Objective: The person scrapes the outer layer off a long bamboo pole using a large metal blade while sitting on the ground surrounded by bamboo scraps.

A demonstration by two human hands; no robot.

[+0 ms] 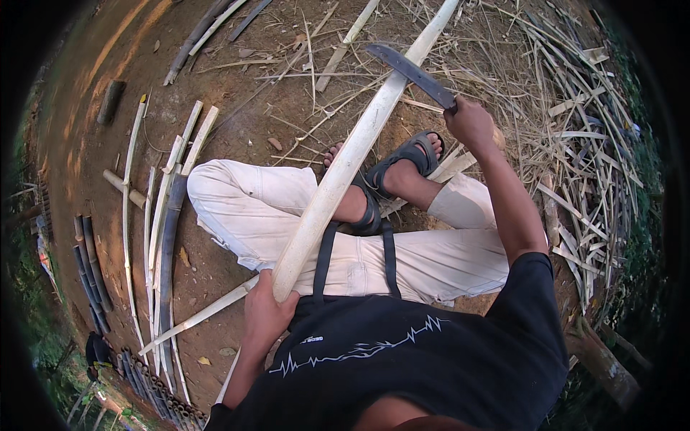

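Observation:
A long, pale split bamboo strip (345, 169) slants across my lap, its near end by my left hip and its far end running out past the top edge. Closed around the near end is my left hand (269, 305). My right hand (471, 126) grips the handle of a dark machete (411, 73) with a curved tip. The blade lies across the strip's far part, appearing to touch it; I cannot tell whether it cuts in. Below the strip are my sandalled feet (406, 161).
Cut bamboo shavings (575, 144) pile up on the right. Several split bamboo lengths (169, 230) lie on the bare ground at left, near dark bamboo poles (90, 262). A thinner strip (205, 312) reaches out beside my left thigh. More bamboo pieces (205, 32) lie at the far left.

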